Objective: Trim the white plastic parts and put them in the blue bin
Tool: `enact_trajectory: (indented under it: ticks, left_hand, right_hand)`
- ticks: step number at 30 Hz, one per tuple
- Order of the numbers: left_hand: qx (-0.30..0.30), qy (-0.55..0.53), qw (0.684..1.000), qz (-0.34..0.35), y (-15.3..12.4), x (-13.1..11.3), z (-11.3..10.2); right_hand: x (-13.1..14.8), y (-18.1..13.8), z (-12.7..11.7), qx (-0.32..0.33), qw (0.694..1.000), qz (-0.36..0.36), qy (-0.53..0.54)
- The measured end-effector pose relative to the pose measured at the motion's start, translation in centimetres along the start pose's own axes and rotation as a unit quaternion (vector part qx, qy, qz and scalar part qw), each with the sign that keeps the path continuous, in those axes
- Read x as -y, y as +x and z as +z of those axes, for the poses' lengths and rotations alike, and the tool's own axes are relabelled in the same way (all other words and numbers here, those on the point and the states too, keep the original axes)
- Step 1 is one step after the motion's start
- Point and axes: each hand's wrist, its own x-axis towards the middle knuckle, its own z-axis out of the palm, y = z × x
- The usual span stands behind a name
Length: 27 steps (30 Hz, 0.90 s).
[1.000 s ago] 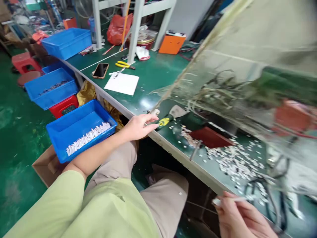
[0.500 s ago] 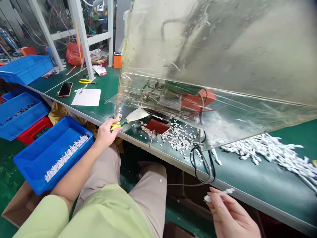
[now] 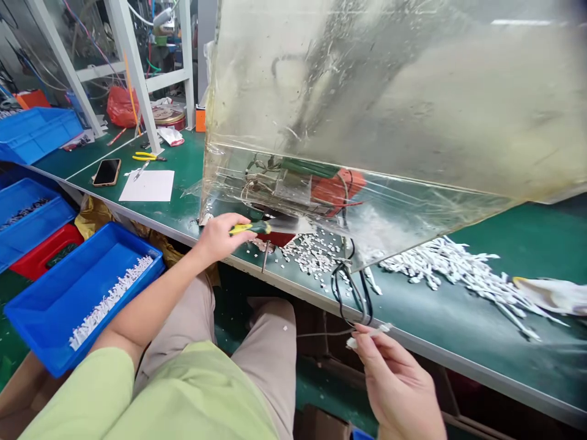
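Note:
My left hand (image 3: 219, 235) is closed round the yellow and green handle of a putty scraper (image 3: 257, 228), whose blade reaches toward the small white bits (image 3: 312, 253) scattered under a clear plastic guard (image 3: 367, 104). Below the table edge, my right hand (image 3: 389, 379) pinches a thin white tube piece (image 3: 369, 335) between fingers and thumb. A red and green device (image 3: 321, 183) sits behind the guard. A dark red block (image 3: 270, 239) lies just past the scraper.
A heap of white tube pieces (image 3: 458, 269) lies on the green bench (image 3: 527, 342) at right, with a black cable loop (image 3: 353, 293) at the edge. Blue bins (image 3: 68, 293) stand at left. A phone (image 3: 106, 172), white paper (image 3: 147, 185) and yellow pliers (image 3: 149, 157) lie farther back.
My left hand took hold of the scraper handle and carried it right, toward the white bits. My right hand rose nearer the bench edge with the white piece. The view swung right.

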Motion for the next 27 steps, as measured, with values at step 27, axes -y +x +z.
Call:
enact_trajectory:
  ticks: [27]
  left_hand:
    - [0.18, 0.25, 0.949, 0.063, 5.7, -3.0, -0.2]
  right_hand:
    - [0.2, 0.9, 2.7, 0.044, 0.999, -0.025, 0.016]
